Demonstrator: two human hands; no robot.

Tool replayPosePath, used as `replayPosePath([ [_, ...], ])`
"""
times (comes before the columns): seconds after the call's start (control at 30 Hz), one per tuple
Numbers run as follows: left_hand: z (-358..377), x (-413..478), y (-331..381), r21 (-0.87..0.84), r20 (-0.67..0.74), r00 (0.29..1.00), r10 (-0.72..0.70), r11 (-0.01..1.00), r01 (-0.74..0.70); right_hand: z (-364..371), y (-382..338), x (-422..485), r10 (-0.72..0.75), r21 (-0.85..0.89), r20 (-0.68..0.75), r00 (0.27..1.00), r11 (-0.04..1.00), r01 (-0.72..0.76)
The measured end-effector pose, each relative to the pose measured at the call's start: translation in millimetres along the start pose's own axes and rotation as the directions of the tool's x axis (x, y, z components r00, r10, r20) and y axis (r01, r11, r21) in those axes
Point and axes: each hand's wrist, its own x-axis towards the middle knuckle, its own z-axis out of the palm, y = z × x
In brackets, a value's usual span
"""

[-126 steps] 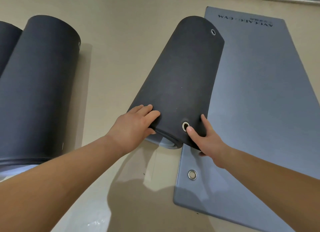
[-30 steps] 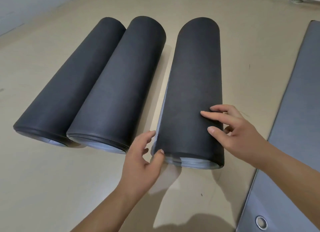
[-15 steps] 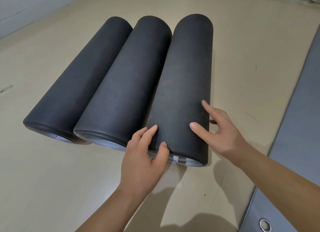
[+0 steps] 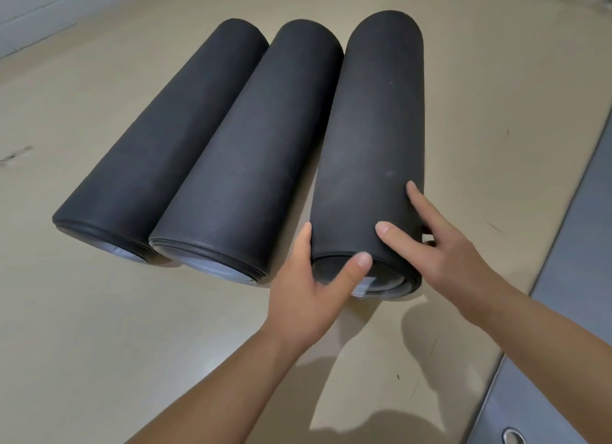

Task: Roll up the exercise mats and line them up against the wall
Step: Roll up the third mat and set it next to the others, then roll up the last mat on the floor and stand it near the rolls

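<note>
head view, and here is the line-up: three rolled mats lie side by side on the beige floor [image 4: 99, 311], their long axes running away from the camera. a strip of pale wall [image 4: 33, 6] shows at the top left corner, well apart from the rolls.

the left rolled mat [image 4: 159, 139] and the middle rolled mat [image 4: 245, 152] touch along their length. both are matt black outside, with a grey spiral showing at their near ends. the right rolled mat [image 4: 371, 139] meets the middle one at the far end and angles off slightly, so a thin wedge of floor opens between them at the near end. its near end sits closer to the camera than the other two, with grey layers visible inside the opening.

now the hands, both on that right roll. the left hand [image 4: 311, 298] clasps the near left corner, thumb laid across the end opening and fingers reaching up the flank in the wedge. the right hand [image 4: 440, 258] lies spread on top near the end, thumb and forefinger straight and pressing the black surface, the other fingers dropping over the right flank.

at the right edge a flat grey mat [image 4: 563, 311] lies unrolled, with a metal eyelet [image 4: 512, 436] at its near corner.
</note>
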Motion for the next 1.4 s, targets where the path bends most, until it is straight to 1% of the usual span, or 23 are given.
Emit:
replayPosePath([
  [0.03, 1.4, 4.5, 1.5, -0.108, 0.017, 0.999, -0.037, 0.993, 0.038, -4.2, 0.1, 1.8, -0.027, -0.111, -0.016, 0.999, 0.993, 0.025],
  [0.07, 1.3, 8.6, -0.9, -0.171, 0.022, 0.997, -0.078, 0.982, 0.08, -5.9, 1.1, 3.2, -0.047, -0.216, -0.029, 0.998, 0.976, 0.039],
  [0.13, -0.6, 12.7, -12.8, -0.175, -0.017, 0.994, -0.106, 0.979, 0.101, -0.6, 3.5, 4.8, -0.044, -0.387, -0.043, 0.998, 0.922, 0.024],
  [0.17, -2.3, 12.4, -21.6, -0.101, -0.067, 0.993, -0.1, 0.991, 0.093, 5.1, 6.9, 7.1, -0.041, -0.461, -0.044, 0.998, 0.887, 0.016],
  [0.2, -4.2, 10.5, -27.9, 0.014, -0.129, 0.988, -0.08, 0.997, 0.082, 11.2, 10.4, 10.2, -0.044, -0.53, -0.049, 0.998, 0.848, 0.011],
  [0.23, -5.7, 8.3, -32.7, 0.128, -0.186, 0.982, -0.028, 0.99, 0.053, 17.0, 13.1, 12.9, -0.043, -0.579, -0.056, 0.998, 0.815, 0.003],
  [0.27, -6.5, 6.5, -35.8, 0.228, -0.222, 0.973, 0.056, 0.974, -0.004, 21.6, 15.3, 15.3, -0.032, -0.604, -0.059, 0.998, 0.797, -0.01],
  [0.3, -6.6, 5.3, -38.2, 0.3, -0.226, 0.965, 0.137, 0.952, -0.065, 25.1, 16.9, 16.5, -0.013, -0.605, -0.059, 0.998, 0.796, -0.025],
  [0.33, -6.3, 4.7, -38.8, 0.341, -0.212, 0.96, 0.181, 0.935, -0.101, 27.7, 19.2, 17.5, 0.006, -0.586, -0.052, 0.999, 0.809, -0.036],
  [0.43, -5.7, 8.1, -40.5, 0.36, -0.202, 0.962, 0.184, 0.927, -0.102, 33.7, 26.6, 19.2, 0.012, -0.496, -0.019, 1.0, 0.868, -0.02],
  [0.5, -6.6, 12.3, -41.0, 0.424, -0.22, 0.954, 0.203, 0.901, -0.094, 38.2, 27.6, 20.5, 0.004, -0.477, -0.014, 1.0, 0.879, -0.01],
  [0.57, -7.6, 17.3, -39.7, 0.51, -0.227, 0.944, 0.24, 0.855, -0.095, 41.3, 26.1, 20.7, 0.003, -0.518, -0.013, 1.0, 0.855, -0.009],
  [0.67, -5.5, 22.7, -38.6, 0.647, -0.15, 0.955, 0.257, 0.756, -0.102, 40.7, 27.9, 17.1, 0.009, -0.609, -0.009, 1.0, 0.793, -0.013],
  [0.77, -2.3, 20.3, -36.6, 0.704, -0.1, 0.964, 0.245, 0.702, -0.105, 38.5, 30.3, 15.1, 0.012, -0.596, 0.012, 1.0, 0.803, -0.002],
  [0.83, -4.1, 18.8, -31.6, 0.687, -0.086, 0.966, 0.242, 0.717, -0.118, 35.6, 29.6, 15.3, 0.005, -0.546, 0.02, 1.0, 0.837, 0.007],
  [0.97, -18.6, 20.0, -19.0, 0.553, -0.134, 0.965, 0.226, 0.825, -0.116, 20.4, 41.7, 9.3, -0.072, -0.398, -0.033, 0.997, 0.916, 0.053],
  [1.07, -24.7, 13.4, -10.3, 0.518, -0.163, 0.931, 0.327, 0.832, -0.201, 4.9, 45.4, 0.4, -0.11, -0.34, -0.08, 0.991, 0.937, 0.077],
  [1.13, -20.2, 6.3, -4.6, 0.534, -0.152, 0.874, 0.462, 0.782, -0.321, -2.5, 44.9, -2.5, -0.112, -0.33, -0.122, 0.986, 0.942, 0.066],
  [1.2, -7.1, -3.9, 2.5, 0.506, -0.088, 0.802, 0.591, 0.72, -0.476, -9.7, 43.8, -6.5, -0.088, -0.344, -0.132, 0.987, 0.938, 0.037],
  [1.23, 2.2, -9.5, 7.3, 0.462, -0.034, 0.786, 0.617, 0.707, -0.536, -15.4, 43.6, -9.4, -0.061, -0.364, -0.129, 0.99, 0.931, 0.01],
  [1.3, 23.4, -18.4, 15.1, 0.366, 0.099, 0.808, 0.581, 0.734, -0.572, -33.4, 44.5, -18.2, 0.014, -0.441, -0.115, 0.993, 0.895, -0.063],
  [1.37, 46.1, -24.3, 19.2, 0.297, 0.224, 0.845, 0.486, 0.792, -0.534, -57.5, 43.7, -33.3, 0.116, -0.519, -0.09, 0.989, 0.842, -0.146],
  [1.4, 58.0, -25.6, 20.3, 0.28, 0.277, 0.849, 0.45, 0.808, -0.519, -71.7, 43.8, -43.4, 0.166, -0.547, -0.083, 0.983, 0.817, -0.185],
])
